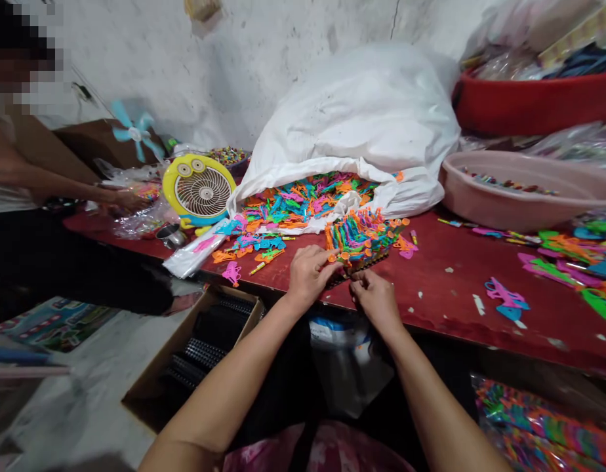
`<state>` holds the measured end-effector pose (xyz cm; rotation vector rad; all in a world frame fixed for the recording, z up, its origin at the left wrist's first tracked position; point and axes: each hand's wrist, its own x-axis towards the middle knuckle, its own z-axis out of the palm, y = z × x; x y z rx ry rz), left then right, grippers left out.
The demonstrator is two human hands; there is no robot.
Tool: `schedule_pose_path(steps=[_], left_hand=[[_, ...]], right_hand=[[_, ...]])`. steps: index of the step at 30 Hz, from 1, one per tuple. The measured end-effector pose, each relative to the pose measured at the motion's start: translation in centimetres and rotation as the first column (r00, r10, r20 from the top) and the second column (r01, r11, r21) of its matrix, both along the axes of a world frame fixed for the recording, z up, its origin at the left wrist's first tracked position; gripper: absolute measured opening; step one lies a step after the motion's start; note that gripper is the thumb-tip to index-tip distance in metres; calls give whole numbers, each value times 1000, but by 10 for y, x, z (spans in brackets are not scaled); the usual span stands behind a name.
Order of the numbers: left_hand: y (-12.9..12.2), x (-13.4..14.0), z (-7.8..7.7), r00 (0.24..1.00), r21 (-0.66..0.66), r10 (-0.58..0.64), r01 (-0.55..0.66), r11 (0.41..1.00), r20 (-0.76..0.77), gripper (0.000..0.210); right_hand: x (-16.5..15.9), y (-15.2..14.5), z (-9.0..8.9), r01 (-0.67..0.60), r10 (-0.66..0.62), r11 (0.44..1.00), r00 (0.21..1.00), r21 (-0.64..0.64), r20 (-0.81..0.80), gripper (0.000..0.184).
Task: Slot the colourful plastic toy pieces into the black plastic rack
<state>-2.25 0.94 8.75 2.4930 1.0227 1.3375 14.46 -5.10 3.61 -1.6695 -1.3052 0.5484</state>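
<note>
A dense block of colourful plastic toy pieces (364, 236), with orange round ends, stands upright in rows in a black perforated tray (372, 263) near the table's front edge. My left hand (310, 274) is at its left front corner, thumb and fingers drawn together beside the orange ends; what they pinch is hidden. My right hand (376, 296) is closed at the tray's front edge, fingertips pressed together on something too small to make out. Behind the block, a big white sack (362, 111) lies open, spilling loose flat plastic pieces (293, 200) in orange, blue, pink and green.
Left stand a yellow fan (199, 187), a metal cup (171, 236) and a plastic bag (197, 252). A box (130, 400) of black trays is below. Right are a pink basin (519, 190), a red tub (539, 105) and loose pieces (507, 298). A co-worker's arm (61, 177) reaches in at left.
</note>
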Motion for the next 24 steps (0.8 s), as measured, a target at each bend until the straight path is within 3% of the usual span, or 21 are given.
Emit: schedule_pose_path(steps=[4, 9, 17, 24], left_hand=[[-5, 3, -6, 999, 26, 15, -16, 1000, 40, 28], [-3, 3, -6, 999, 11, 2, -2, 1000, 50, 26], [3, 0, 2, 997, 11, -20, 21, 1000, -74, 25], [-1, 8, 16, 968, 7, 11, -9, 1000, -250, 27]], right_hand=[[0, 1, 0, 22, -24, 1000, 995, 22, 96, 20], [0, 0, 1, 24, -24, 1000, 997, 5, 80, 19], [0, 0, 3, 2, -2, 1000, 998, 0, 55, 19], [-2, 6, -1, 28, -36, 999, 976, 41, 216, 20]])
